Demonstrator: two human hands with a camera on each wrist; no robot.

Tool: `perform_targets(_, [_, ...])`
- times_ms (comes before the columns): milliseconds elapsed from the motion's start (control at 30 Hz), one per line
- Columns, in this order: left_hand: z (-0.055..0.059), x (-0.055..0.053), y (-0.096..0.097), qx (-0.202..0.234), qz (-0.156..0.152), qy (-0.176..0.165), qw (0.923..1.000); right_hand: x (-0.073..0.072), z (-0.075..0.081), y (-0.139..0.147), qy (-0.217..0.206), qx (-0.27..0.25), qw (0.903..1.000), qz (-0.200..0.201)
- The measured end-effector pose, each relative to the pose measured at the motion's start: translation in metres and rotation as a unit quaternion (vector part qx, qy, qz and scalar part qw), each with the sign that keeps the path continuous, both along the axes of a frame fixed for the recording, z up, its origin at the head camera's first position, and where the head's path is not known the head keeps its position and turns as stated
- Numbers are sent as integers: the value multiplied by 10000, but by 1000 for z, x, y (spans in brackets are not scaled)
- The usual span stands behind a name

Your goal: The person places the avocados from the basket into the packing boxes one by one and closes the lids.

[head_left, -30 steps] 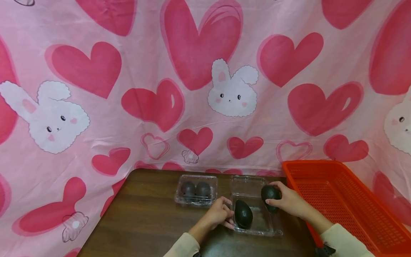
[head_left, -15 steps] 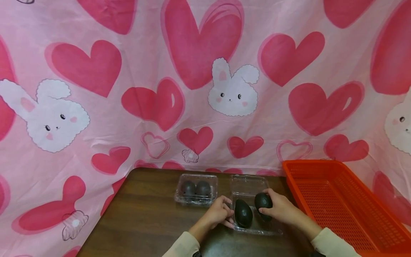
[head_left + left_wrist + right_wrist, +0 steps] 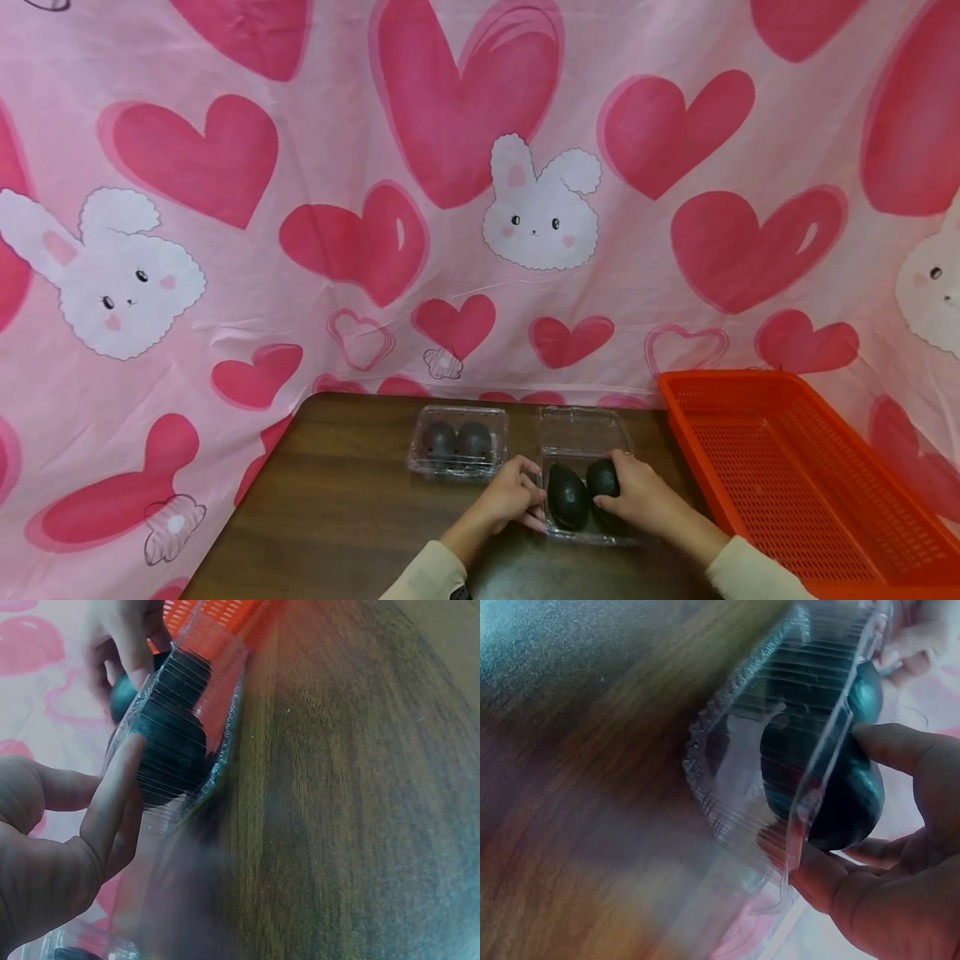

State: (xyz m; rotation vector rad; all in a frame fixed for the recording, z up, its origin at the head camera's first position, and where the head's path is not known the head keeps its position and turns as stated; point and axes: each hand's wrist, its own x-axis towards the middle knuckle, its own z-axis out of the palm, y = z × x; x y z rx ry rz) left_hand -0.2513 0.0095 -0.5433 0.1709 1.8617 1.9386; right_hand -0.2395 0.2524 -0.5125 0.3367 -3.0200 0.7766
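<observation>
A clear plastic clamshell box (image 3: 592, 537) lies open on the table, its lid (image 3: 581, 431) folded back toward the wall. One dark green avocado (image 3: 567, 497) rests in the left half of its base. My right hand (image 3: 637, 497) grips a second avocado (image 3: 847, 802) by its sides and holds it low in the right half, close beside the first. In the right wrist view, some fingertips show through the ribbed wall, inside the box. My left hand (image 3: 513, 497) holds the box's left edge, with a finger lying along the outer wall in the left wrist view.
Further back on the left stands a closed clear box (image 3: 458, 471) with two dark avocados inside. An orange perforated plastic basket (image 3: 738, 379) runs along the table's right side. A pink heart-patterned cloth (image 3: 450, 250) hangs behind the wooden table (image 3: 337, 517).
My right hand has moved left with its avocado, from over the box's right edge down into the right half of the base. The left hand stays at the box's left edge.
</observation>
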Motion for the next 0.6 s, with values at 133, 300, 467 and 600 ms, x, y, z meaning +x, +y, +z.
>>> perform_targets(133, [1, 0, 0, 10, -10, 2, 10000, 2, -1, -6, 29, 202, 9998, -53])
perform_targets(300, [1, 2, 0, 46, -8, -25, 10000, 3, -3, -10, 77, 494, 9987, -81])
perform_targets(467, [1, 1, 0, 21, -19, -55, 10000, 3, -6, -15, 122, 668, 9976, -143])
perform_targets(600, [2, 1, 0, 29, -18, -42, 10000, 3, -7, -16, 144, 719, 9971, -181])
